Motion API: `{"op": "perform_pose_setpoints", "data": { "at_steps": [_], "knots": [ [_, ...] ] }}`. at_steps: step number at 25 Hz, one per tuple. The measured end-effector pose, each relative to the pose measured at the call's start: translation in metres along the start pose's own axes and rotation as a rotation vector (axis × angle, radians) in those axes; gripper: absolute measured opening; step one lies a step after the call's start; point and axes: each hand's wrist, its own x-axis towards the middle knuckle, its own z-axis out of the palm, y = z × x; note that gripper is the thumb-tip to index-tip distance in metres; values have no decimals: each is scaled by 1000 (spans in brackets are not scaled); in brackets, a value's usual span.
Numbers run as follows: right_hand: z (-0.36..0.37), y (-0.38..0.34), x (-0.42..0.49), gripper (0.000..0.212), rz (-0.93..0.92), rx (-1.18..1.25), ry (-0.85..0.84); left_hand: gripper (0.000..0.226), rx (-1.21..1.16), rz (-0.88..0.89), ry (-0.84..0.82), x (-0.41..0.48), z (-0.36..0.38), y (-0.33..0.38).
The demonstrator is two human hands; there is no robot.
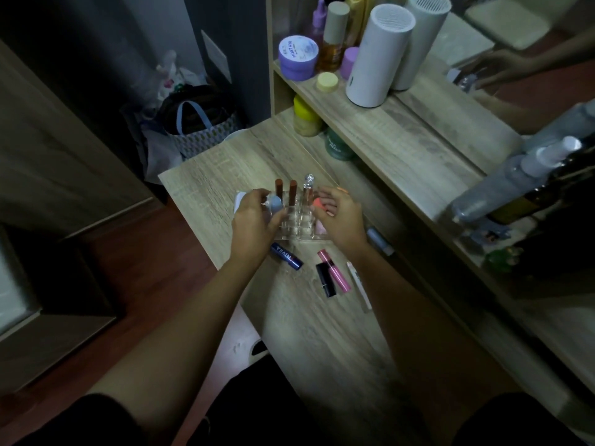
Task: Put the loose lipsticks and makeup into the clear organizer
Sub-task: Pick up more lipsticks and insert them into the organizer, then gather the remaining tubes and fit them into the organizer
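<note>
The clear organizer (294, 222) stands on the wooden desk (322, 333), with two brown lipsticks (286, 191) and a clear-capped tube (308, 188) upright in its back slots. My left hand (254, 220) grips a small pale blue-white item (275, 202) at the organizer's left side. At its right side, my right hand (339, 217) holds an orange-pink sponge (322, 201). Loose on the desk in front lie a blue Nivea stick (286, 256), a black lipstick (325, 280), a pink tube (335, 270) and a thin white pencil (359, 286).
A pale blue stick (380, 241) lies under the shelf edge to the right. The raised shelf (402, 130) carries jars, bottles and a white cylinder (376, 56). A mirror stands behind it. Bags (196, 127) sit on the floor beyond the desk's far left corner.
</note>
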Motion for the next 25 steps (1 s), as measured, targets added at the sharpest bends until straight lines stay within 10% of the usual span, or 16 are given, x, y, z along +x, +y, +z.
{"op": "perform_pose_setpoints", "data": {
  "at_steps": [4,8,13,25],
  "knots": [
    [-27,6,-25,32,-33,-37,20,23,-50,84,94,-32,7,4],
    [-51,36,-66,20,118,-101,113,19,67,151,-202,-58,39,19],
    [-54,67,-104,21,265,-387,-12,36,428,-94,-256,-55,74,36],
    [-47,74,-109,37,432,35,76,48,280,-333,-262,-49,80,45]
  ]
}}
